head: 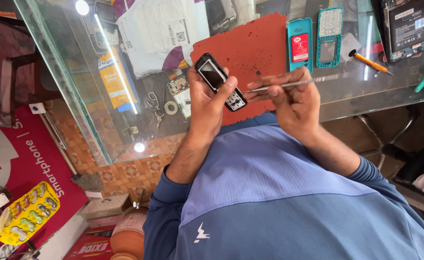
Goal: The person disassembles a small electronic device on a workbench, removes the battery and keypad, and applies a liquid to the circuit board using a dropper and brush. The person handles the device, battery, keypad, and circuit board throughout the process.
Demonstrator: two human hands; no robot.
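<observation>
Left hand is gripping a small black phone, thumb lying across its middle, holding it tilted above the red mat. Right hand is pinching thin metal tweezers, tip pointing at the phone's lower end, just beside the keypad; contact can't be told. Both hands are hovering over the glass tabletop. Sitting on the tabletop: two teal phone shells right of the mat, an orange screwdriver near them, a white package to the mat's left.
</observation>
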